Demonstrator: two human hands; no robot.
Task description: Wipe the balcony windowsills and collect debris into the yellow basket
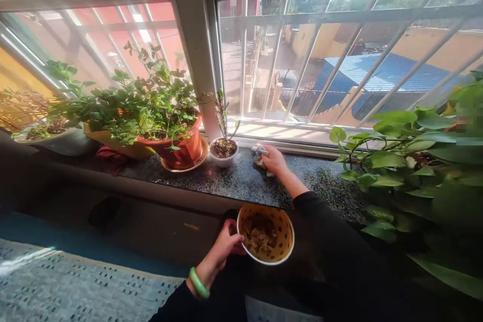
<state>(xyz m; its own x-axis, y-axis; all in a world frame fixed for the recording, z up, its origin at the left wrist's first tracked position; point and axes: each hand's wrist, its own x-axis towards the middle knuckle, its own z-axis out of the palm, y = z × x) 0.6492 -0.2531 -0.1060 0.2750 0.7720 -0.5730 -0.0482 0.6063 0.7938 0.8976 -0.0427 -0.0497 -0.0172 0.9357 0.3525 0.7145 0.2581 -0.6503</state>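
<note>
My left hand (pixel 227 242), with a green bangle at the wrist, grips the rim of a yellow perforated basket (pixel 284 221). Dry brown leaves (pixel 261 236) lie in the bottom of the basket, which is held just below the sill's front edge. On the dark speckled windowsill (pixel 230 186), my right hand (pixel 274 160) is closed on a crumpled whitish cloth (pixel 259 155), pressed against the stone. Left of the cloth stands a small white pot (pixel 224 162) with a thin upright plant in soil.
A terracotta-coloured pot (pixel 177 151) with a leafy plant stands on a saucer (pixel 184 167) farther left. Beyond it are a yellow planter (pixel 132 148), a dark red cloth (pixel 111 159) and a pale planter (pixel 68 143). Broad-leaved trailing foliage (pixel 388 161) hangs over the right end. A barred window (pixel 302 60) rises behind.
</note>
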